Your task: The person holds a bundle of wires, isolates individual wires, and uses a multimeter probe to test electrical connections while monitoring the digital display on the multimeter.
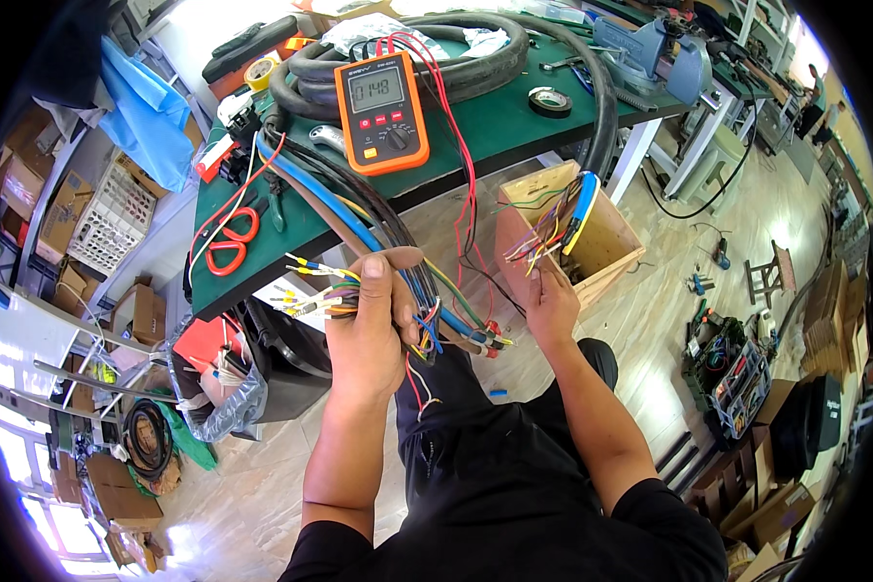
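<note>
left hand (376, 315) closed on near wires (322, 307); right hand (550, 299) half-curled at far wires (555, 228), hold unclear; likely sorting, next wants one singled out.

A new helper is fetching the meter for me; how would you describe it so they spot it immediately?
Look for the green-topped table. Near its front edge, just in front of the coiled thick black cable, sits a boxy meter. Bright orange around a grey face, with a round dial and red and black leads, it stands out from the dark cable behind.
</note>
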Action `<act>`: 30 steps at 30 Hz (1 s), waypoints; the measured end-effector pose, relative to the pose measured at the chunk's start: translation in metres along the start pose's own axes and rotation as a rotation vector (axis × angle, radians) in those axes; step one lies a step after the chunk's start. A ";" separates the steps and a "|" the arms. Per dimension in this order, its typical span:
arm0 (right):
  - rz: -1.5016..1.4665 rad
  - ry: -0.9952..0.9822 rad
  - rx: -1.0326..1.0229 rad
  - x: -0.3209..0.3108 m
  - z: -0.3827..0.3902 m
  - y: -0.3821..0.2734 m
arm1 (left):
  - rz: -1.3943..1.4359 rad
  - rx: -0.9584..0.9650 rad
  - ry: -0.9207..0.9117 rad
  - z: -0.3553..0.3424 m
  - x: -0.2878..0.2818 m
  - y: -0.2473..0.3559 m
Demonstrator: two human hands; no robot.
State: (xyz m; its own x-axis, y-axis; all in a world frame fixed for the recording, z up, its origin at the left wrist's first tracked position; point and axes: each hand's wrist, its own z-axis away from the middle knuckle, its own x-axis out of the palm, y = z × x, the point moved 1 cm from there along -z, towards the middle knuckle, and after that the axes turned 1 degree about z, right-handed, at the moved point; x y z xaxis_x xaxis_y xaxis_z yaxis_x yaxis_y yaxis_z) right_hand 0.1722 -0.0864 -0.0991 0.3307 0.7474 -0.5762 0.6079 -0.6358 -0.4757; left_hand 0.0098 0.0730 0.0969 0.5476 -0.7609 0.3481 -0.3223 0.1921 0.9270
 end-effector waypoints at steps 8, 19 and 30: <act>-0.002 -0.005 -0.016 0.001 -0.001 0.001 | -0.001 0.012 -0.002 -0.001 -0.001 -0.001; -0.038 -0.104 0.110 0.000 0.001 0.001 | 0.028 -0.005 0.009 0.000 -0.001 -0.004; -0.226 -0.179 -0.062 -0.012 0.061 -0.013 | 0.064 0.023 -0.048 -0.007 -0.007 -0.010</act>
State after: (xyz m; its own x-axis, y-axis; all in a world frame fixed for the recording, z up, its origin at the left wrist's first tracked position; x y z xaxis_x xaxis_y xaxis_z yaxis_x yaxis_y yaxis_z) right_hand 0.1166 -0.0991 -0.1263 0.0527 0.8189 -0.5715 0.6961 -0.4404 -0.5670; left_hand 0.0145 0.0804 0.0866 0.4882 -0.7763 0.3987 -0.3732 0.2273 0.8995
